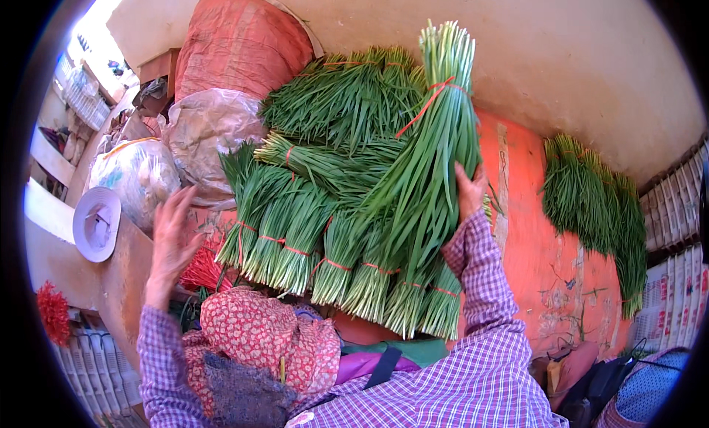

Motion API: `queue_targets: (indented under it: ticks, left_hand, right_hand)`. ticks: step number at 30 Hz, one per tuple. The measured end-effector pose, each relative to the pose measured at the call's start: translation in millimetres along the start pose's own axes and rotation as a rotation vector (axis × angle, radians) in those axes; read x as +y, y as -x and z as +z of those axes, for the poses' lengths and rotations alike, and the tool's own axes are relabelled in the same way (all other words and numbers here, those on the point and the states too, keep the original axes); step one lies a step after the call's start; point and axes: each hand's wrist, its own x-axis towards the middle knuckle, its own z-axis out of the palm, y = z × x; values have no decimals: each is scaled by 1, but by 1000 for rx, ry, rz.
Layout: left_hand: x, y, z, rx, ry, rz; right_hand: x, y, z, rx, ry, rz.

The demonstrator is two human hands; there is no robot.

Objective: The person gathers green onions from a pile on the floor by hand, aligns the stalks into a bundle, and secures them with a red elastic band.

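My right hand [471,191] grips a large bunch of garlic chives [449,129] around its leafy middle. The bunch stands stem ends up, a red tie [437,96] around its upper part, with the leaves hanging down over other bunches. Raised at the left, my left hand [171,240] is open with fingers apart and holds nothing. Beside it lies a heap of thin red ties [205,270]. Several tied chive bunches [299,247] lie in a row before me, pale stem ends toward me. Another bunch [314,162] lies crosswise behind them.
More chives are stacked by the wall [354,96] and on the far right [591,199] of the orange sheet [521,228]. At the left are a filled plastic bag [136,173], a crumpled clear bag [214,136], a white hat [97,224] and a big red covered bundle [244,48].
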Motion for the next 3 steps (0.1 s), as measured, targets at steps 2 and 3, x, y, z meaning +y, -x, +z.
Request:
queue_targets:
  ticks: [2,3]
  left_hand:
    - [-65,34,5,-1,62,-135]
    - [-94,53,7,4,124,-185]
  right_hand:
    - [4,-43,0,-43,-30,55]
    - [9,-51,5,-52,-29,57]
